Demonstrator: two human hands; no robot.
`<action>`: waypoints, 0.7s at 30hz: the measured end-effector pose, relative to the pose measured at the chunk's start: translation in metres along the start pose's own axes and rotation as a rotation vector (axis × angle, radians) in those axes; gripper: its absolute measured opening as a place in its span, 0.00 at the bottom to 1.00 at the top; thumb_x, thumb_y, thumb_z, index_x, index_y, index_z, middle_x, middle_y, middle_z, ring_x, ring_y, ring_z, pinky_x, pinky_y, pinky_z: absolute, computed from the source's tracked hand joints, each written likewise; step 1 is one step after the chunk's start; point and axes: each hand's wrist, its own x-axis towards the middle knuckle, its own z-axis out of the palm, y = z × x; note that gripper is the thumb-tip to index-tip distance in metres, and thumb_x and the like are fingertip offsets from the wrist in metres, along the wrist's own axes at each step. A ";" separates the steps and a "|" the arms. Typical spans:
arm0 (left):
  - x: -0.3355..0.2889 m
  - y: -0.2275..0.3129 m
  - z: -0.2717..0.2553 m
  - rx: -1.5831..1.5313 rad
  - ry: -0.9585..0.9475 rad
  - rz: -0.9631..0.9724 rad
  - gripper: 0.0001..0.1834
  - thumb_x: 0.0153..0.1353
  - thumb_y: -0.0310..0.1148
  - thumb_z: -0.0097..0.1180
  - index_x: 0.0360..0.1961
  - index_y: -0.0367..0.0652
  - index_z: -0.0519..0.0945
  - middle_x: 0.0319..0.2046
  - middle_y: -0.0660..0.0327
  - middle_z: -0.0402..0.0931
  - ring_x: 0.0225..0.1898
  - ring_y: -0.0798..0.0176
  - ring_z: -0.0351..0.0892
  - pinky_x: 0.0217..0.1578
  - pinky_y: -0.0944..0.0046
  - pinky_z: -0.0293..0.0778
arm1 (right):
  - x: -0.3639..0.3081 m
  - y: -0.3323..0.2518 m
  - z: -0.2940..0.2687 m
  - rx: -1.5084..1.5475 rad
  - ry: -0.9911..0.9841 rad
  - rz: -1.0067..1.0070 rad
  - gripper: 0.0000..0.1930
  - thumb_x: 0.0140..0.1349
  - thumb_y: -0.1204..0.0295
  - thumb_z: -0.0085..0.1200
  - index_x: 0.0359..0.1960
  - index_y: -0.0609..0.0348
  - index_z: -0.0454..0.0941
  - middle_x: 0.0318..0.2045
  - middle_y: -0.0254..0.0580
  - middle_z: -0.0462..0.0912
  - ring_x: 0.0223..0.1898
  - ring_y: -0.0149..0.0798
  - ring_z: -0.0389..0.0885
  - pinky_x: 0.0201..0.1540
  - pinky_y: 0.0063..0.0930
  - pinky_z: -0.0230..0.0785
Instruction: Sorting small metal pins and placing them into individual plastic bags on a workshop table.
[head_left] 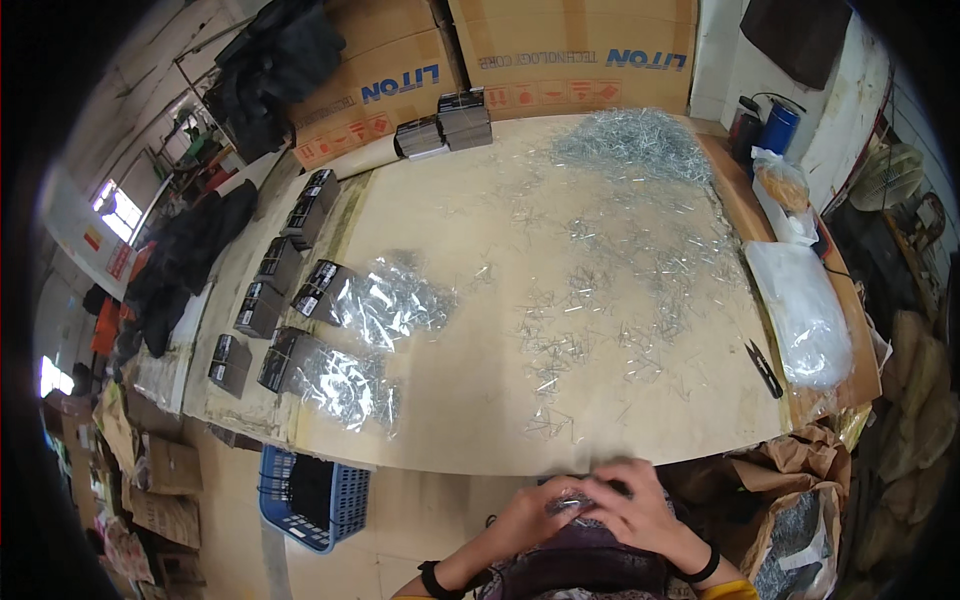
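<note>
Both hands meet at the table's near edge, above my lap. My left hand [540, 512] is closed round a small clear plastic bag [570, 501], whose shiny surface shows between the hands; its contents are too small to tell. My right hand [635, 508] curls over it from the right, its fingers bent and partly smeared by motion. Just beyond the hands, loose thin metal pins [560, 345] lie scattered over the pale table [440, 400]. A large heap of the same pins [635, 145] rises at the far right.
Clear plastic bags [350, 385] and bundled dark card stacks [258, 308] line the left. Black thread snips [765, 370] and a filled plastic bag [798, 315] lie right. A blue basket [345, 505] stands below the table. Cardboard boxes [575, 50] close the back.
</note>
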 end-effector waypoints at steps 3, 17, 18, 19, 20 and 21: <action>0.004 -0.001 -0.022 -0.015 0.133 0.135 0.20 0.56 0.23 0.67 0.50 0.39 0.77 0.44 0.59 0.82 0.45 0.64 0.82 0.46 0.65 0.77 | -0.018 0.022 -0.013 -0.143 0.237 0.134 0.25 0.46 0.66 0.69 0.47 0.56 0.78 0.45 0.46 0.76 0.44 0.50 0.72 0.48 0.43 0.65; 0.025 0.016 -0.058 0.119 0.533 0.149 0.41 0.53 0.17 0.65 0.68 0.42 0.62 0.43 0.58 0.82 0.45 0.63 0.82 0.47 0.65 0.78 | -0.010 0.065 -0.118 -0.399 0.647 0.313 0.07 0.58 0.78 0.55 0.39 0.62 0.78 0.41 0.46 0.77 0.47 0.46 0.73 0.54 0.37 0.63; 0.028 0.013 -0.056 0.168 0.485 0.176 0.42 0.53 0.17 0.64 0.69 0.42 0.61 0.44 0.57 0.82 0.47 0.61 0.82 0.48 0.64 0.78 | 0.008 0.050 -0.100 -0.365 0.525 0.254 0.07 0.56 0.78 0.55 0.36 0.60 0.79 0.40 0.44 0.78 0.45 0.45 0.73 0.52 0.37 0.64; 0.030 0.010 -0.054 0.167 0.482 0.175 0.42 0.53 0.17 0.64 0.69 0.42 0.61 0.44 0.57 0.82 0.47 0.61 0.82 0.48 0.64 0.78 | 0.016 0.048 -0.077 -0.219 0.423 0.205 0.08 0.55 0.78 0.56 0.36 0.57 0.81 0.41 0.43 0.79 0.44 0.46 0.73 0.51 0.38 0.64; 0.030 0.006 -0.052 0.170 0.469 0.162 0.42 0.54 0.16 0.64 0.69 0.43 0.60 0.44 0.56 0.82 0.48 0.61 0.82 0.48 0.63 0.78 | 0.031 0.041 -0.059 -0.163 0.305 0.115 0.08 0.54 0.77 0.59 0.37 0.56 0.83 0.41 0.41 0.79 0.45 0.46 0.73 0.51 0.38 0.64; 0.032 0.004 -0.050 0.173 0.451 0.152 0.42 0.54 0.16 0.64 0.69 0.43 0.59 0.45 0.56 0.83 0.48 0.61 0.82 0.48 0.63 0.78 | 0.045 0.032 -0.040 -0.086 0.255 0.044 0.10 0.53 0.74 0.61 0.38 0.55 0.84 0.42 0.39 0.79 0.45 0.46 0.73 0.50 0.40 0.63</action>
